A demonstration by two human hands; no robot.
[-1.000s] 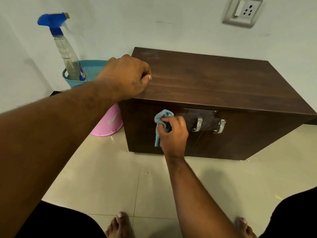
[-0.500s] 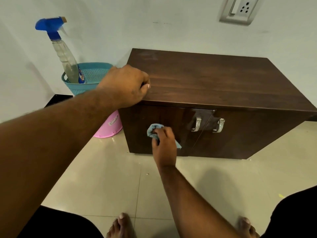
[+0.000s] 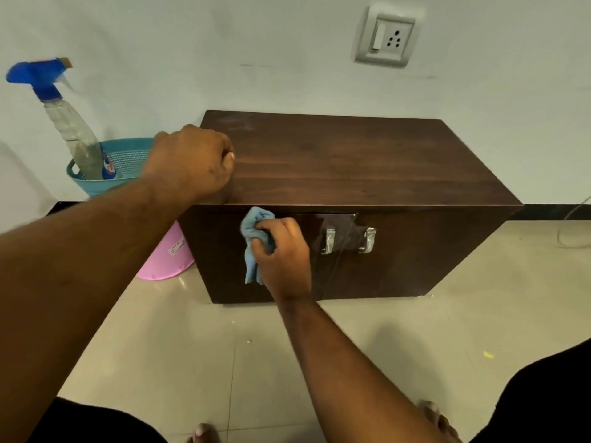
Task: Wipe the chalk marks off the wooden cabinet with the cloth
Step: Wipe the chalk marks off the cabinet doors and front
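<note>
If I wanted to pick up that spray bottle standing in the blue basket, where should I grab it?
Probably the slim upper body of the spray bottle, just below the blue trigger head, coming from above and in front. Its base sits inside the basket, it leans left, and the wall stands behind, so only that part is free.

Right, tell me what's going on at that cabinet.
A person is wiping down the wooden cabinet. The right hand grips a blue cloth against its left door, near the top edge. The left hand rests curled on the top's front left corner. A spray bottle stands in a teal basket alongside.
</note>
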